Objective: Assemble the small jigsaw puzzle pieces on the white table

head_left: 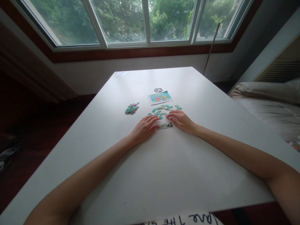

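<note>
Both my hands rest on a white table (164, 175). My left hand (143, 128) lies flat with fingers stretched toward a joined strip of puzzle pieces (164, 126). My right hand (181, 121) lies on the other side of that strip, fingers extended and touching its upper edge. Just beyond the fingers, loose teal puzzle pieces (164, 109) are scattered. A separate heap of teal and pink pieces (132, 108) sits to the left. A colourful reference picture (160, 97) lies further back.
A small dark ring-shaped object (158, 90) lies behind the picture. A window (145, 22) spans the far wall. A thin stick (211, 48) leans at the back right. A bed with pillows (267, 100) is on the right.
</note>
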The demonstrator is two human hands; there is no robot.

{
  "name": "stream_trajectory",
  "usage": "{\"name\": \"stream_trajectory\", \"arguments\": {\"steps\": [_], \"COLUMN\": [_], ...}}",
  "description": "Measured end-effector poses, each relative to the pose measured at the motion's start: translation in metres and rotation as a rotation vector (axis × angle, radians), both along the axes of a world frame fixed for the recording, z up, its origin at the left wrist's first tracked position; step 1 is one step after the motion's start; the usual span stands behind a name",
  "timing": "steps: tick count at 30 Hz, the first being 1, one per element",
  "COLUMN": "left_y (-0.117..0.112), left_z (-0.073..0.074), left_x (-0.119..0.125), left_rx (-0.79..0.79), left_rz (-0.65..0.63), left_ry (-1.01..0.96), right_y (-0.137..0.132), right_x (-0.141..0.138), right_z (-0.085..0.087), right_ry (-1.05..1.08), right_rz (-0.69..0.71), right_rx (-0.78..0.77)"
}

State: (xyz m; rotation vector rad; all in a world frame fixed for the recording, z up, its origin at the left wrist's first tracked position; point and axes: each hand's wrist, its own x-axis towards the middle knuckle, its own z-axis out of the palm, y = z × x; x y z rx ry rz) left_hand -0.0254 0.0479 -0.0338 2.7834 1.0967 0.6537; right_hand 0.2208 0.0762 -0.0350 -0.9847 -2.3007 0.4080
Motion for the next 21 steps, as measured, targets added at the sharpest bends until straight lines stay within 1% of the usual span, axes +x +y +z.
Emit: {"name": "stream_trajectory", "arguments": {"steps": [3,6,9,13,16,21], "left_y": [-0.001,-0.001,-0.003,-0.004,-0.003,-0.003], "left_z": [0.001,0.003,0.006,0.009,0.008,0.007], "left_x": [0.001,0.001,0.0,0.0,0.0,-0.001], "left_rx": [-0.002,-0.006,-0.016,-0.026,-0.023,-0.028], "left_rz": [-0.02,-0.051,-0.085,-0.087,-0.076,-0.072], "left_ry": [-0.027,-0.05,-0.047,-0.032,-0.031,-0.03], "right_y": [-0.002,-0.001,0.002,0.005,0.005,0.0], "right_x": [0.0,0.0,0.001,0.001,0.001,0.0], "right_z": [0.004,0.003,-0.003,-0.008,-0.007,0.0], "right_ry": [0.089,0.146,0.106,0.036,0.039,0.06], "right_rz": [0.022,-0.03,-0.071,-0.084,-0.074,-0.047], "right_rx": [-0.044,-0.056,-0.037,-0.038,-0.025,-0.023]}}
